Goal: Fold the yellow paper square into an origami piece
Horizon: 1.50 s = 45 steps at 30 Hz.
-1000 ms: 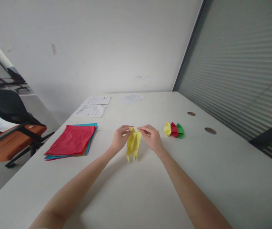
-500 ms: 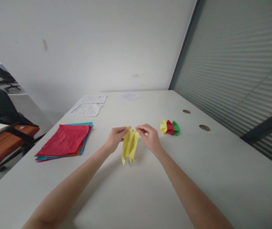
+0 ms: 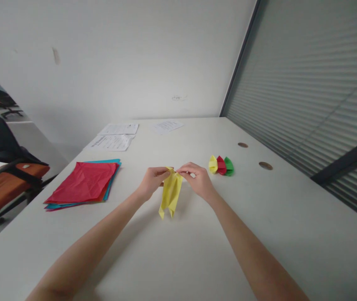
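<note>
A folded yellow paper (image 3: 169,194) hangs above the white table (image 3: 197,251), pinched at its top by both hands. My left hand (image 3: 152,180) grips the top left corner with closed fingers. My right hand (image 3: 197,179) pinches the top right corner. The paper's lower end splits into two points just over the tabletop. Three folded paper pieces, yellow, red and green (image 3: 221,165), lie in a row to the right of my right hand.
A stack of coloured paper sheets with a red one on top (image 3: 82,184) lies at the left. Printed white sheets (image 3: 113,142) and another sheet (image 3: 167,125) lie at the far side. Two round cable holes (image 3: 265,165) sit near the blinds. An orange chair (image 3: 3,184) stands at the left.
The view has shifted a little; my hands stay pinched on the yellow paper's top and have drawn slightly closer together.
</note>
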Tool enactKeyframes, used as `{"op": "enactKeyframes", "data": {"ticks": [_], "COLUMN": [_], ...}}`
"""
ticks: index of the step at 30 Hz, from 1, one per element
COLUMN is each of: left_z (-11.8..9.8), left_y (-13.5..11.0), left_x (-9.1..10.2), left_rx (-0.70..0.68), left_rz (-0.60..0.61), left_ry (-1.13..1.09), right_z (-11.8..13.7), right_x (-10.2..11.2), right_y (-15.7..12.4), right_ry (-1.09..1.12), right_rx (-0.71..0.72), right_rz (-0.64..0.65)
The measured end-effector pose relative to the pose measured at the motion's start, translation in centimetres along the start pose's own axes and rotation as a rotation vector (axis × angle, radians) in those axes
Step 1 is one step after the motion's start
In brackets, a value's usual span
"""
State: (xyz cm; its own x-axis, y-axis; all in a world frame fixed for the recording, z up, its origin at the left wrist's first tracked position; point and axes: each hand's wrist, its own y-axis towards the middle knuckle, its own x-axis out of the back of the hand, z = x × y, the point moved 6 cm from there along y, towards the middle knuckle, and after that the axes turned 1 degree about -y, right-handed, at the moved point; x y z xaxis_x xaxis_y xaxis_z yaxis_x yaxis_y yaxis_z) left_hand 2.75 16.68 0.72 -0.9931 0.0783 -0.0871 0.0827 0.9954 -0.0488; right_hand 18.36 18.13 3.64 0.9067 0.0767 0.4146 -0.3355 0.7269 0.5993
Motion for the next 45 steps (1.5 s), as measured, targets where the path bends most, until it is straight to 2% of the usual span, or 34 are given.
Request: {"op": "enactKeyframes", "data": {"ticks": [11,18,28,31,34,36,40,45], "left_z": [-0.2,-0.1,-0.1,0.1,0.3,0.5,0.5,0.0], "left_y": [-0.5,-0.4,0.0,0.3,0.6,0.8,0.7,0.1], "left_x": [-0.6,-0.9,-0.3,0.3,1.2,1.6,1.3,1.0], "left_rx": [-0.017,-0.040,-0.207,-0.230,-0.224,-0.202,-0.190,-0.206], "left_rz": [0.067,0.094,0.009,-0.052,-0.127,-0.153,-0.144,-0.172], "left_ry": [0.045,0.020,0.218,0.245,0.188,0.124,0.065,0.031], "right_z": [1.7,1.7,2.3,2.1,1.6,1.1,0.6,0.6], "right_x": [-0.5,-1.0,-1.8,-1.8,-1.7,-1.9,-2.4,-2.3], "right_y": [0.1,0.4,0.4,0.3,0.1,0.0,-0.3,-0.2], "right_ry": [-0.189,-0.254,-0.310,-0.237,-0.204,-0.201,-0.138,-0.021], "right_rx": [0.097,0.089,0.088,0.045,-0.069,-0.153,-0.271,-0.357], "right_rz": [0.091,0.042,0.055,0.011,-0.033,-0.016,0.017,-0.021]}}
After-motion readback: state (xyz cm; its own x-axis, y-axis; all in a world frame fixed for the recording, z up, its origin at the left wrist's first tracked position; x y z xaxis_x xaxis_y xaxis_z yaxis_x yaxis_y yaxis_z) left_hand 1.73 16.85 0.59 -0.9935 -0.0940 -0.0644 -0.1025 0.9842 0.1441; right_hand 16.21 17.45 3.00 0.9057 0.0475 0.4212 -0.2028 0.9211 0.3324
